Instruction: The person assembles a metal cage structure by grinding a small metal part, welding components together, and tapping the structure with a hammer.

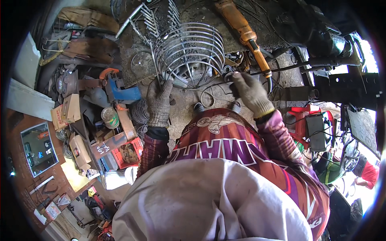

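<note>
A round cage of bent metal rods [189,42], with several rings one above another, sits at the near edge of the dark workbench [134,66]. My left hand [159,102], in a grey-brown knit glove, is closed on an upright rod at the cage's left side. To the right of the cage is my right hand [252,94], gloved the same way. Its fingers are pinched together beside a small dark ring-like piece [228,77]; what they hold is too small to make out. Straight rods with short crossbars [149,22] stand behind the cage's left side.
An orange angle grinder [241,30] lies across the bench at the right, among cables. At the left are a blue bench vise [122,90], a can [109,117], a red crate [128,153] and cardboard boxes. A red-and-grey machine [315,128] stands at the right, near another person [368,174].
</note>
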Tool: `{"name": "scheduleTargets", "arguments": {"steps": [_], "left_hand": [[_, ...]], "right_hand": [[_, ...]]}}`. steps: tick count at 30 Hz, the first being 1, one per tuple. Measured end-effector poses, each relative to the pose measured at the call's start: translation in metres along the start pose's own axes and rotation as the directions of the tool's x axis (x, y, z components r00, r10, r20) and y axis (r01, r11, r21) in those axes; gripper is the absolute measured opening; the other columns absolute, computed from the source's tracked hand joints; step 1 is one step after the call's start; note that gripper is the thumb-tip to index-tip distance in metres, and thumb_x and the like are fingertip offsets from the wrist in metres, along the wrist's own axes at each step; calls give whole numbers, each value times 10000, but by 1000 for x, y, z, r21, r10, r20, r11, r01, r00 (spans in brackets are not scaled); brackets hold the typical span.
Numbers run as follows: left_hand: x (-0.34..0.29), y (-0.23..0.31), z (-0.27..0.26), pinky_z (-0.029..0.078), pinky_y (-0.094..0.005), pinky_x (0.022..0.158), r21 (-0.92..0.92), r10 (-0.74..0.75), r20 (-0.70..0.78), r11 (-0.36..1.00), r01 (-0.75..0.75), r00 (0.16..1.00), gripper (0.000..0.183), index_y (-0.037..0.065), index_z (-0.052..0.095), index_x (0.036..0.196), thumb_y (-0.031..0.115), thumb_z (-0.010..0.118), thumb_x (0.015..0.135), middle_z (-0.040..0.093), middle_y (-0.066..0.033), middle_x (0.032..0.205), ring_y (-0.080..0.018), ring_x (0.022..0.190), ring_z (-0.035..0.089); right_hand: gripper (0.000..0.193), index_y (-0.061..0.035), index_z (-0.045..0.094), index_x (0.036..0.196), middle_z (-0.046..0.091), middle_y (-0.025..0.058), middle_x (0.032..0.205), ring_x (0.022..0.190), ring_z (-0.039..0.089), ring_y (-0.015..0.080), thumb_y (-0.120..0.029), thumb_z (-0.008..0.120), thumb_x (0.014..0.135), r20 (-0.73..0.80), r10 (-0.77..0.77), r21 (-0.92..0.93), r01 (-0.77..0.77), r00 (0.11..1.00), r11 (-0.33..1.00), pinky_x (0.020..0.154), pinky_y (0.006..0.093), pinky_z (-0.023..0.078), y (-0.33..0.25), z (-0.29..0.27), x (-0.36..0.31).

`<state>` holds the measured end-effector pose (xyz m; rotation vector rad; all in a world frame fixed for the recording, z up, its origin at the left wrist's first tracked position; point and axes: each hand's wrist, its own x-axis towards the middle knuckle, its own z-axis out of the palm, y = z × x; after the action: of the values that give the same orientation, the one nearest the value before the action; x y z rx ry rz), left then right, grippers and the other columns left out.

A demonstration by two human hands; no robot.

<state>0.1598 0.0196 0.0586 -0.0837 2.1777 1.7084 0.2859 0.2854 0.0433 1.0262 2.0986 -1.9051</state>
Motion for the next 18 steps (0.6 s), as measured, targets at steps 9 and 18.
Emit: {"name": "scheduleTargets", "arguments": {"steps": [9, 18], "left_hand": [[6, -13, -1, 431, -232, 458, -107, 37, -14, 994, -38, 999, 344, 95, 606, 1229, 248, 724, 944, 534, 38, 715, -48, 521, 478], [7, -14, 0, 449, -228, 450, -71, 29, -46, 997, -32, 999, 293, 90, 615, 1176, 242, 714, 946, 549, 32, 737, -52, 523, 489]], "right_hand": [[534, -34, 668, 1216, 673, 237, 1113, 1060, 664, 345, -432, 714, 862, -216, -349, -635, 140, 912, 759, 909, 439, 514, -35, -89, 34], [332, -8, 652, 1043, 617, -2, 699, 526, 533, 74, -311, 706, 919, 122, 40, -329, 3, 992, 944, 459, 258, 399, -34, -92, 87]]}}
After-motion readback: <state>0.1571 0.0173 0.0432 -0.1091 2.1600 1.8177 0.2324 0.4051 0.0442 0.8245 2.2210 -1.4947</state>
